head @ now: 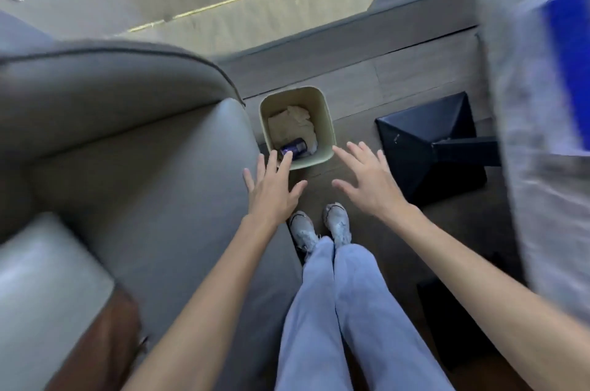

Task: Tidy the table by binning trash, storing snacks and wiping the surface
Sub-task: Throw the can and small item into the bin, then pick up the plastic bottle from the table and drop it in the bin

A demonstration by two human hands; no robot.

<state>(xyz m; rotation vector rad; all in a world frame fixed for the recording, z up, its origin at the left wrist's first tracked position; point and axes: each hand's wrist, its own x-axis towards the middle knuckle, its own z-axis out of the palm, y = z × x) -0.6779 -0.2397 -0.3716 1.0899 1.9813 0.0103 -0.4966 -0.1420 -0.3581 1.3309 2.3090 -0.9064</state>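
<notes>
1. A small pale-green trash bin (322, 122) is seen standing on the wooden floor (360, 78), tucked just beside the corner of a grey sofa (134, 148).
2. Inside the bin, crumpled beige paper (292, 125) is piled up, and a dark purple can (293, 147) is lying on its side at the near end. Something whitish is wedged next to the can, too blurry to be made out.
3. The left hand (273, 191) is held flat with fingers spread, nothing gripped, fingertips overlapping the near-left rim of the bin from this angle. Whether the rim is actually touched can't be told.
4. The right hand (364, 180) is likewise spread wide and empty, fingertips close to the bin's near-right corner.
5. Between the forearms, light blue trousers (335, 311) and white sneakers (319, 226) are visible, planted on the floor.
6. To the right, a black pyramid-shaped bench base (421, 148) is parked near the bin, with the bench's grey edge (517, 103) smeared by blur and something blue (571, 65) sitting on it.
</notes>
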